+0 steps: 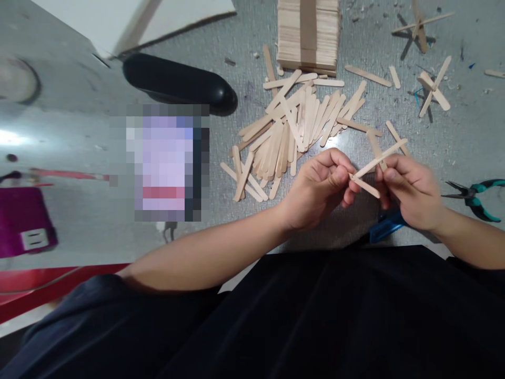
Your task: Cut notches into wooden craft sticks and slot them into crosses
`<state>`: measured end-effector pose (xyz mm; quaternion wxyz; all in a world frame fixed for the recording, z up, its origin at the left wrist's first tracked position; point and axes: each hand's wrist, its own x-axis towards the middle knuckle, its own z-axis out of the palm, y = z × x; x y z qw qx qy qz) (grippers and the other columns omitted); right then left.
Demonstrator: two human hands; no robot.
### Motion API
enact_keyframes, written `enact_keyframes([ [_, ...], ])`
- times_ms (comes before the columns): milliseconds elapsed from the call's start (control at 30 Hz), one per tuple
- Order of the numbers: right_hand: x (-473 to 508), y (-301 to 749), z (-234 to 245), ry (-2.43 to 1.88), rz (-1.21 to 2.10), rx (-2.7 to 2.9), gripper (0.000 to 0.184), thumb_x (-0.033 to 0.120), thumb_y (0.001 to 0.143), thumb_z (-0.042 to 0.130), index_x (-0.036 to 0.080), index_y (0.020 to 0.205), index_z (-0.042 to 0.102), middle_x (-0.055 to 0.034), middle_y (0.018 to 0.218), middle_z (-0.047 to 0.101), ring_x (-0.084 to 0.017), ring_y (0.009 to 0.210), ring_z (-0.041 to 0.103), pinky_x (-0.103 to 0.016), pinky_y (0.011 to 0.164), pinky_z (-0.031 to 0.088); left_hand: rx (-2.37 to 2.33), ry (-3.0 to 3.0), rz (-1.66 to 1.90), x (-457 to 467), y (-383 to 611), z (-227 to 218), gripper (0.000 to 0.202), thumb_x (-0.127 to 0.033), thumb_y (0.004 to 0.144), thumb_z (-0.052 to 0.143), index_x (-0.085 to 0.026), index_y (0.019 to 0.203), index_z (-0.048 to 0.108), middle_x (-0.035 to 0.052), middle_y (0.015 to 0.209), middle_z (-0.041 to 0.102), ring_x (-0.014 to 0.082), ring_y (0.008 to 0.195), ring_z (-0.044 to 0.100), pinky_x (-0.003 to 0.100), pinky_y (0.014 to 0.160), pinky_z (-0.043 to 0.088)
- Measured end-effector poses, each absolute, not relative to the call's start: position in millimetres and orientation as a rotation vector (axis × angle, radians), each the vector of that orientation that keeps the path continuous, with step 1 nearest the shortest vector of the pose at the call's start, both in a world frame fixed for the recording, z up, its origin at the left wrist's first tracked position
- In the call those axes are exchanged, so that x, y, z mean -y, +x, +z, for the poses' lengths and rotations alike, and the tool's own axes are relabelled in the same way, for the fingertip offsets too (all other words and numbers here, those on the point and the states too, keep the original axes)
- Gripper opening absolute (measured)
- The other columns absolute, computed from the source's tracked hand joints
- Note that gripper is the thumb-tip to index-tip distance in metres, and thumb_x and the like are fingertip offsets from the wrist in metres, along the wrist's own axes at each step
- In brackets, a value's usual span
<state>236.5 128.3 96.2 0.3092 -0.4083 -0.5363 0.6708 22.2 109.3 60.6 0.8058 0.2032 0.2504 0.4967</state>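
Observation:
Between my two hands is a small frame of joined popsicle sticks (381, 158). My left hand (321, 184) pinches its left corner, where two sticks meet at an angle. On the other side, my right hand (410, 187) has thumb and fingers closed on a stick of the same frame. Just beyond my hands lies a loose pile of popsicle sticks (280, 147). Below the right hand a blue-handled tool (386, 226) lies partly hidden. Two crossed-stick pieces (434, 89) stand at the upper right.
A banded stack of popsicle sticks (325, 34) stands at the back. Pliers with teal handles (473, 197) lie at the right. Leftward are a black rounded case (177, 81), a blurred-out device (165, 163) and a purple box (23, 223). A white board (158, 16) is at the upper left.

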Motion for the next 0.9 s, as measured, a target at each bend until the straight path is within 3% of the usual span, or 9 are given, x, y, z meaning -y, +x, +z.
enact_keyframes([
  [233, -122.7, 234.1, 94.5, -1.096, 1.731, 1.453, 0.042, 0.064, 0.119, 0.07, 0.026, 0.101, 0.067, 0.0031, 0.067, 0.066, -0.014, 0.052, 0.058, -0.031, 0.05, 0.042, -0.509, 0.401, 1.071, -107.2, 23.1, 57.6, 0.042, -0.046, 0.097, 0.102, -0.018, 0.094, 0.072, -0.0017, 0.075, 0.079, 0.0058, 0.055, 0.066, 0.016, 0.056, 0.055],
  [400, -123.2, 237.2, 93.1, -1.076, 1.744, 1.476, 0.036, 0.056, 0.122, 0.069, 0.025, 0.103, 0.069, 0.0039, 0.066, 0.065, -0.013, 0.052, 0.057, -0.03, 0.05, 0.041, -0.52, 0.41, 1.093, -106.8, 23.6, 56.4, 0.044, -0.048, 0.095, 0.104, -0.018, 0.092, 0.071, -0.0022, 0.07, 0.078, 0.006, 0.052, 0.066, 0.016, 0.056, 0.055],
  [667, -123.2, 237.4, 91.2, -1.058, 1.803, 1.475, 0.036, 0.055, 0.122, 0.069, 0.025, 0.102, 0.067, 0.0044, 0.068, 0.064, -0.012, 0.054, 0.056, -0.031, 0.052, 0.04, -0.581, 0.399, 1.086, -105.1, 21.9, 54.6, 0.046, -0.049, 0.094, 0.104, -0.019, 0.091, 0.069, -0.0024, 0.071, 0.078, 0.0058, 0.05, 0.063, 0.016, 0.052, 0.053],
  [900, -125.4, 237.1, 91.8, -1.077, 1.859, 1.496, 0.042, 0.061, 0.121, 0.068, 0.025, 0.099, 0.065, 0.0038, 0.069, 0.064, -0.012, 0.054, 0.053, -0.031, 0.053, 0.041, -0.631, 0.383, 1.099, -106.0, 23.8, 51.0, 0.045, -0.045, 0.092, 0.106, -0.02, 0.092, 0.068, -0.0035, 0.071, 0.075, 0.0073, 0.052, 0.063, 0.018, 0.051, 0.052],
])
